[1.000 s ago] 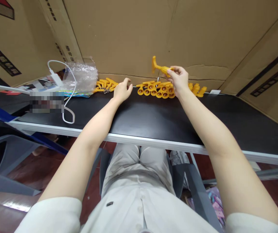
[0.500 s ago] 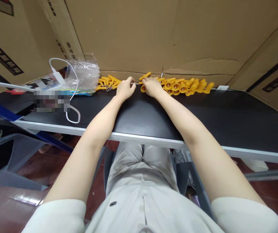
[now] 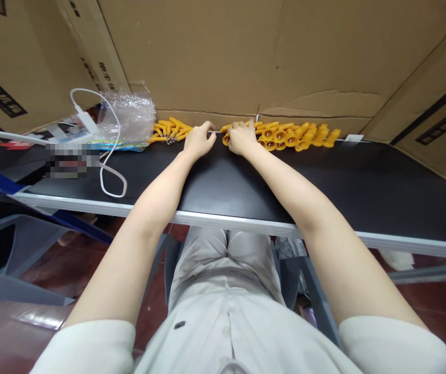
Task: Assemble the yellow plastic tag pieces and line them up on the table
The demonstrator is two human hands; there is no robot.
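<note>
On the black tabletop, a row of yellow plastic pieces point(image 3: 281, 136) with round, hollow, cup-like ends lies against the cardboard. My right hand point(image 3: 242, 138) is over the left end of this row. Its fingers are curled onto a yellow piece point(image 3: 226, 127) that sticks out to the left; part of the grip is hidden. My left hand point(image 3: 199, 140) rests beside a bunch of yellow branching pieces point(image 3: 171, 129) with small metal parts point(image 3: 171, 139) at their front. Its thumb and forefinger are apart, with nothing visible between them; the other fingers are partly hidden.
Tall cardboard point(image 3: 215, 62) walls the back and sides. On the left lie clear plastic wrap point(image 3: 127, 117), a white cable point(image 3: 104, 182) and a blurred-out item point(image 3: 73, 161). A small white piece point(image 3: 354, 138) lies at the back right. A metal edge point(image 3: 238, 223) runs along the front.
The yellow piece at my right fingers was raised and tilted; now it lies lower, nearly level with the row. My left hand has hardly moved. The whole view has shifted slightly.
</note>
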